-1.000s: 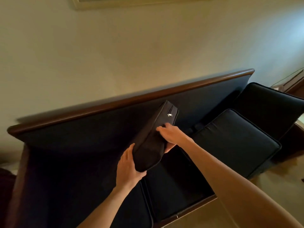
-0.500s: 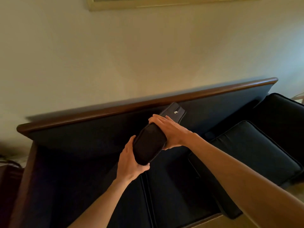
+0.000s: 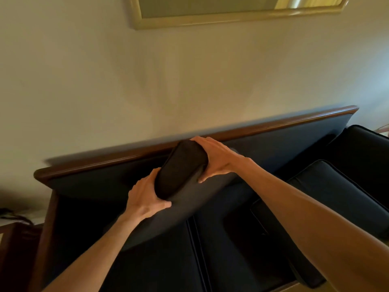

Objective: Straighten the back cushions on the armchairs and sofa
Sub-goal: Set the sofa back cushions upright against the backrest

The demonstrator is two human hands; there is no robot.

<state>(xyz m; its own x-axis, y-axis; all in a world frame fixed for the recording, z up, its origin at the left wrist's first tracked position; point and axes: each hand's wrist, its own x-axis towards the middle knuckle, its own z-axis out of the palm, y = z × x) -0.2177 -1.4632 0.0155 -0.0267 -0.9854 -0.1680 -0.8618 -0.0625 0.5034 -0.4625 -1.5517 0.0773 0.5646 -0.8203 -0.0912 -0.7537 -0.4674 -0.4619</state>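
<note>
A dark back cushion [image 3: 179, 171] is held edge-on, tilted, just in front of the sofa's backrest. My left hand [image 3: 145, 197] grips its lower near end, thumb on the side face. My right hand [image 3: 216, 161] grips its upper end near the wooden top rail [image 3: 273, 125]. The sofa [image 3: 88, 186] has dark upholstery and seat cushions [image 3: 160, 260] below the hands. A second dark cushion [image 3: 328, 199] lies tilted on the seat to the right, and a third [image 3: 366, 157] leans at the far right end.
A pale wall rises behind the sofa, with a framed picture [image 3: 231, 15] at the top. A dark wooden side table [image 3: 12, 239] stands at the left with cables on it. The sofa's wooden front edge [image 3: 290, 286] shows at the bottom right.
Both hands have lifted the cushion up and back toward the top rail. It has turned so its end faces me, and the right hand has shifted to its upper end.
</note>
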